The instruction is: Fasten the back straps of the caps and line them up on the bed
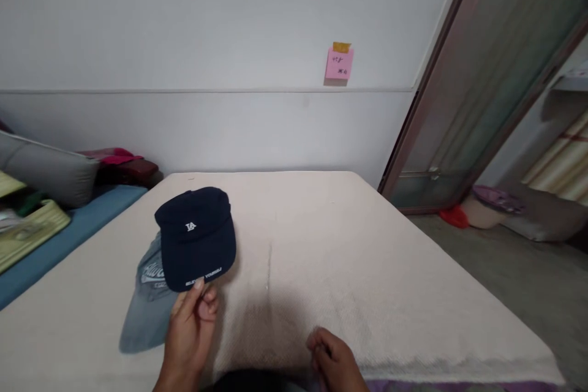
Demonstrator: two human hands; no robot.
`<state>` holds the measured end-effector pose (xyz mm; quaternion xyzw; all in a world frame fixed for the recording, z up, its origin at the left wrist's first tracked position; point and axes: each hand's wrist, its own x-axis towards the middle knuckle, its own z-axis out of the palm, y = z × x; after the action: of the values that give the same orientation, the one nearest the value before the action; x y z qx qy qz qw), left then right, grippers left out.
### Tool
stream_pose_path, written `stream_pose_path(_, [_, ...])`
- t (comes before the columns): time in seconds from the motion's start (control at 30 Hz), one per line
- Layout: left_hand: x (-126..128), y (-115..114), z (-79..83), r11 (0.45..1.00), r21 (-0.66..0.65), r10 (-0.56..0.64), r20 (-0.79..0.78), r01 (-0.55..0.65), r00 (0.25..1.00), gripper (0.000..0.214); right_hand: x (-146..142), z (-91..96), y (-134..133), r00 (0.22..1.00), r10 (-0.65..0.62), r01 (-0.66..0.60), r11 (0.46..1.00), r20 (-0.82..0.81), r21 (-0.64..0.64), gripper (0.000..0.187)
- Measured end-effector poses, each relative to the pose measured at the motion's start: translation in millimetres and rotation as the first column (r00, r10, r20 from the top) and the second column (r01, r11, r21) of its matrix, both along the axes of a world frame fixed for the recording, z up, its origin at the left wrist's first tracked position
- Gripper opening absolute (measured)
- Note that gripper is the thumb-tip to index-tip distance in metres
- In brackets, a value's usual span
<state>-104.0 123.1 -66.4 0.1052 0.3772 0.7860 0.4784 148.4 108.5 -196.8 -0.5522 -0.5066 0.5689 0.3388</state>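
Note:
My left hand (190,327) pinches the front edge of the brim of a navy cap (196,237) with a small white logo. The navy cap lies partly on top of a grey-blue cap (149,303) that rests flat on the cream bed cover (344,269). My right hand (333,358) sits low near the bed's front edge with its fingers curled in. Nothing shows in it.
The bed runs back to a grey wall with a pink sticky note (339,64). At the left lie a blue mattress (68,233), a grey cushion (50,174) and green items. A sliding door (463,92) and bare floor are at the right.

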Motion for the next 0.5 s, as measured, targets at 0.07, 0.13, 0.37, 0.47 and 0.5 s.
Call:
stream_pose_path(0.07, [21, 2, -3.7, 0.999, -0.016, -0.032, -0.03, 0.032, 0.999, 0.02, -4, 12.3, 16, 0.997, -0.019, 0.019, 1.0, -0.074, -0.005, 0.012])
stream_pose_path(0.13, [43, 3, -8.5, 0.994, -0.053, -0.101, -0.052, 0.099, 0.993, 0.02, -8, 27.8, 36, 0.985, -0.024, 0.021, 1.0, -0.173, -0.02, 0.012])
stream_pose_path(0.37, [113, 10, -36.8, 0.924, -0.193, -0.342, -0.03, 0.33, 0.939, 0.028, 14, 68.2, 89, 0.677, -0.188, 0.138, 0.982, -0.712, -0.128, 0.04])
stream_pose_path(0.47, [135, 10, -58.0, 0.885, -0.26, -0.408, -0.033, 0.386, 0.912, 0.03, 36, 77.1, 103, 0.603, -0.219, 0.153, 0.976, -0.767, -0.158, 0.043])
stream_pose_path(0.5, [142, 9, -65.4, 0.862, -0.291, -0.444, -0.043, 0.414, 0.895, 0.03, 44, 79.0, 107, 0.595, -0.216, 0.165, 0.975, -0.774, -0.146, 0.04])
